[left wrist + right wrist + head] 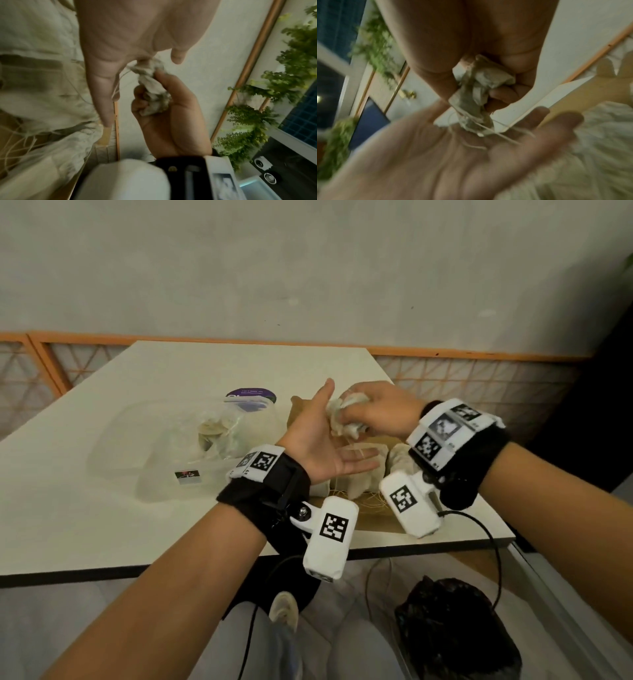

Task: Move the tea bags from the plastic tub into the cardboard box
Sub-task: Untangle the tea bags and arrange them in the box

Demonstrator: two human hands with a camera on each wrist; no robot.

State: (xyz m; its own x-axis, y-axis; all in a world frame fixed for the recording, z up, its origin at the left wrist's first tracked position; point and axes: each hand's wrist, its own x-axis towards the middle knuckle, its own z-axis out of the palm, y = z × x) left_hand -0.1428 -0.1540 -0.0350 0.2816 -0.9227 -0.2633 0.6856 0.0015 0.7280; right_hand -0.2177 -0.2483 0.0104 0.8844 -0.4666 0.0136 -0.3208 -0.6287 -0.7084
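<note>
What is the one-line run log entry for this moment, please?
right hand: grips tea bags | left hand: open, palm up beneath | cardboard box: below hands

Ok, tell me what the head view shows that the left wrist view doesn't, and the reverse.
Only the head view shows the plastic tub on the table, its purple lid behind it, and a dark bag on the floor. Only the left wrist view shows green plants and two speakers. Both show the right hand gripping a bunch of tea bags above the open left hand, with more tea bags lying in the cardboard box below.
</note>
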